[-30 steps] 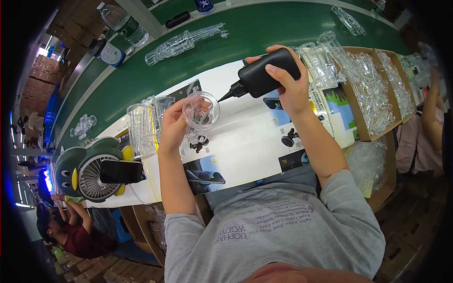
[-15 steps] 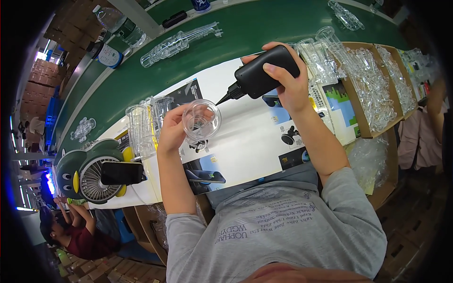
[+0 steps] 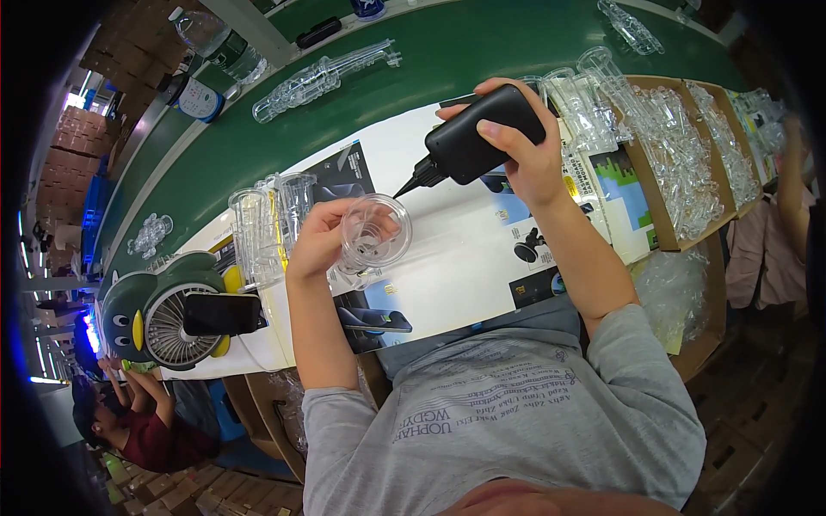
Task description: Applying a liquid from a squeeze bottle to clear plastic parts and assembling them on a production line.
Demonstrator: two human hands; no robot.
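A clear, round plastic cup-like piece (image 3: 379, 245) is gripped in my left hand (image 3: 317, 242), its wide open rim turned up toward me. My right hand (image 3: 535, 155) wraps round a black squeeze bottle (image 3: 486, 133), holding it tilted with the thin nozzle pointing down and left. The nozzle tip is at the far rim of the clear piece; whether it touches cannot be made out. Below both hands lies a white printed card sheet (image 3: 456, 258). Several clear tubes (image 3: 262, 228) stand just left of my left hand.
A green penguin-shaped fan (image 3: 163, 314) with a black phone (image 3: 222, 316) before it stands at the left. Clear tubes (image 3: 581, 107) and a cardboard box (image 3: 662, 198) of clear parts are at the right. Across the green table (image 3: 465, 52) lies a clear assembled piece (image 3: 323, 82). People sit at both sides.
My left hand has turned the clear piece, so its rim faces more toward me and sits slightly lower and to the right. The black bottle has barely moved.
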